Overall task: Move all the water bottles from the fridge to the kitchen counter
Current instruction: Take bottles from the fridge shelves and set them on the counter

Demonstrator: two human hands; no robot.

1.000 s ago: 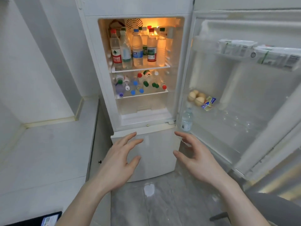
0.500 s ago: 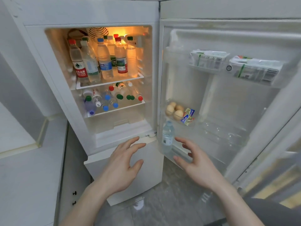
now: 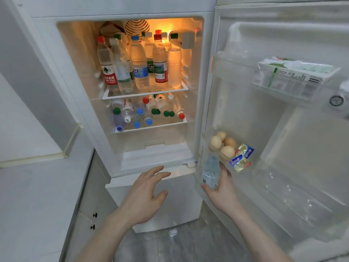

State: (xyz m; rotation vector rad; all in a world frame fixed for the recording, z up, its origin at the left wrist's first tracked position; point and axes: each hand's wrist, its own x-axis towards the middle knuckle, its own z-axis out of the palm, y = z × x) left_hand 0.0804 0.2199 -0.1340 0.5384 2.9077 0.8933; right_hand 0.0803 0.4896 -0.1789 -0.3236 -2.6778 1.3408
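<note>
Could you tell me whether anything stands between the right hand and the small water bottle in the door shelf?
Nothing visible does. The right hand is already at the small water bottle in the lower door shelf, fingers behind it and thumb at its base. The eggs sit above, clear of it.

Clear glossy plastic water bottles point(image 3: 139, 67) (fridge point(image 3: 117, 8) smooth white)

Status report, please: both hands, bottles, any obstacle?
Left hand open, empty. Right hand closing around small bottle in door shelf. Many bottles on fridge shelves. Eggs just above.
</note>
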